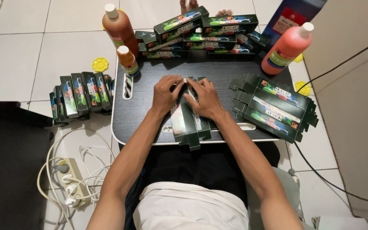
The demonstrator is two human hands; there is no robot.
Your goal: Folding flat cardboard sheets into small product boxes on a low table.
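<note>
Both hands, left hand (165,92) and right hand (205,99), grip a half-folded dark green printed carton (187,121) mid-desk. Finished cartons (201,32) line the black desk (218,70)'s far edge; flat blanks (273,106) wait at its right edge.

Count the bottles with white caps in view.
3. A tall brown bottle stands at the table's far-left corner, a small orange bottle just in front of it, and a pink bottle at the far-right corner. Others may be hidden behind the boxes.

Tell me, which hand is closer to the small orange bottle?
Left. The left hand sits on the flat carton, just right of and below the small orange bottle. The right hand is farther right, across the carton.
</note>
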